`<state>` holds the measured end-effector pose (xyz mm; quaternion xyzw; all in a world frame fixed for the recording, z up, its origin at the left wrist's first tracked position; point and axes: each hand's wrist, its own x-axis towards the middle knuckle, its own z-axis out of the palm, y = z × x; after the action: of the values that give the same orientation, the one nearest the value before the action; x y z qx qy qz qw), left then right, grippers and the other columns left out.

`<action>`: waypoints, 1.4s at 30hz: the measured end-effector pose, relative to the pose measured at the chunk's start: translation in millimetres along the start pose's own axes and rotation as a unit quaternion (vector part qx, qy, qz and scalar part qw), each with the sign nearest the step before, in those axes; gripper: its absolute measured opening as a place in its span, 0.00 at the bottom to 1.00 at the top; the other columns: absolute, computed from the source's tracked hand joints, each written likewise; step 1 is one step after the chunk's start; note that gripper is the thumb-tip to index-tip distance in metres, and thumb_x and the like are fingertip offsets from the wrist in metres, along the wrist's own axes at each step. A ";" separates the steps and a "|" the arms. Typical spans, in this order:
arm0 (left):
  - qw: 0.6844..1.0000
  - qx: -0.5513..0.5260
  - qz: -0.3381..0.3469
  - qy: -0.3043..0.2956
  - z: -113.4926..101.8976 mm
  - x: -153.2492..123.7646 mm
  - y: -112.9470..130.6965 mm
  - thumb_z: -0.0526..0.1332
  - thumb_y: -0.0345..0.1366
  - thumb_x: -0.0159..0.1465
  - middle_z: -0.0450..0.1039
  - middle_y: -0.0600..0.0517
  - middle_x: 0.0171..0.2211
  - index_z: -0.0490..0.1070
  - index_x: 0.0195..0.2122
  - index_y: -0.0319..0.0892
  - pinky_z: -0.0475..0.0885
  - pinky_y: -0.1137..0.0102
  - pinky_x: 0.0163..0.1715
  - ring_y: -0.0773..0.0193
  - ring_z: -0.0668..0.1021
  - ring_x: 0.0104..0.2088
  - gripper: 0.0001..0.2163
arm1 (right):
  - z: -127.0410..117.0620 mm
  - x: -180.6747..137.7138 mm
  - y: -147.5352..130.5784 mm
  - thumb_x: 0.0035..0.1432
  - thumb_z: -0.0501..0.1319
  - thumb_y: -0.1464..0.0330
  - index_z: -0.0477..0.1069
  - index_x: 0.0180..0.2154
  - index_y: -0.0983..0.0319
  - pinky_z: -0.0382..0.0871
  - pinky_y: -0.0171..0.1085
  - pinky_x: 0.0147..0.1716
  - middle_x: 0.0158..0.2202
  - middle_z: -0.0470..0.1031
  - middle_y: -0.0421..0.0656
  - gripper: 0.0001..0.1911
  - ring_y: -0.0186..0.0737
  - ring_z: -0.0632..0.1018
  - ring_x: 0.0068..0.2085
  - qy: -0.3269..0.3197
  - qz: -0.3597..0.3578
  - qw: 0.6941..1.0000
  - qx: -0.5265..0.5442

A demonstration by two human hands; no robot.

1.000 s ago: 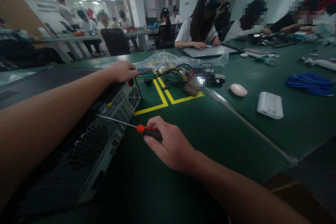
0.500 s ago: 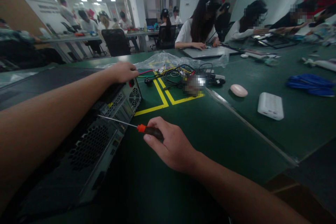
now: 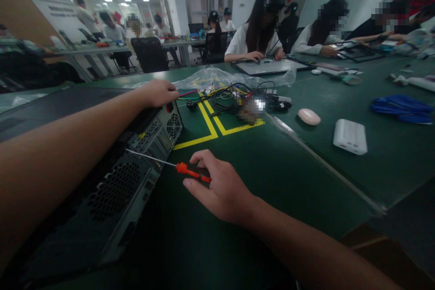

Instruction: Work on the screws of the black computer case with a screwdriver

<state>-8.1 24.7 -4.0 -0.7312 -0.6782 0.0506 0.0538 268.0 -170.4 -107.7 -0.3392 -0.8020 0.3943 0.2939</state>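
A black and grey computer case (image 3: 144,188) lies at the left with its rear panel towards me. My left hand (image 3: 162,93) bends over its far top corner, near the small round fan grille (image 3: 174,125); the fingertips are partly hidden. In my right hand (image 3: 220,186) is an orange and black screwdriver (image 3: 192,172), its handle end against the palm. The thumb and index finger stand a little away from the handle. The thin metal shaft points left, and its tip is at the rear panel above the honeycomb vent. Whether it sits in a screw I cannot make out.
Beyond the case lie tangled cables (image 3: 231,99) and clear plastic film (image 3: 217,77). To the right are a pale pink oval object (image 3: 309,117), a white box-like device (image 3: 350,136) and a blue bundle (image 3: 401,108). A co-worker (image 3: 256,36) sits across the green table.
The screwdriver handle has turned, so an orange stripe now shows along it. My right thumb and index finger have spread off the handle. My left hand stays in place.
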 end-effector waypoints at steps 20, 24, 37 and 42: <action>1.000 -0.004 -0.003 -0.001 0.5 -0.4 0.0 0.50 0.52 0.75 0.88 0.41 0.63 0.87 0.70 0.45 0.77 0.57 0.61 0.40 0.86 0.61 0.34 | -1.1 0.2 1.1 0.73 0.63 0.60 0.70 0.50 0.55 0.68 0.46 0.44 0.45 0.83 0.44 0.09 0.47 0.82 0.41 0.009 -0.004 1.000 -0.008; 1.000 0.010 -0.002 -0.004 0.6 0.0 -0.1 0.48 0.52 0.76 0.88 0.40 0.63 0.86 0.70 0.43 0.78 0.58 0.61 0.41 0.86 0.61 0.35 | -1.1 0.4 0.7 0.74 0.63 0.59 0.71 0.50 0.55 0.68 0.45 0.44 0.46 0.85 0.45 0.09 0.46 0.81 0.41 0.009 -0.002 1.000 -0.011; 1.000 0.001 0.013 0.013 1.9 1.0 -4.2 0.50 0.53 0.76 0.90 0.40 0.59 0.88 0.67 0.46 0.79 0.57 0.59 0.41 0.86 0.59 0.33 | -3.8 -0.4 -5.4 0.76 0.67 0.60 0.73 0.48 0.55 0.64 0.40 0.40 0.38 0.79 0.38 0.07 0.40 0.76 0.36 0.010 0.005 1.000 -0.001; 1.000 -0.007 0.007 0.009 1.3 0.0 -3.5 0.50 0.53 0.75 0.89 0.39 0.59 0.87 0.68 0.44 0.79 0.56 0.60 0.40 0.86 0.59 0.34 | -1.6 1.4 -2.7 0.80 0.66 0.60 0.77 0.49 0.57 0.64 0.41 0.41 0.41 0.81 0.41 0.08 0.41 0.77 0.38 0.011 0.005 1.000 -0.012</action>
<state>-11.8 24.9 -4.7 -0.7369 -0.6726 0.0393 0.0545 267.6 -169.9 -104.3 -0.3509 -0.8019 0.3818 0.2968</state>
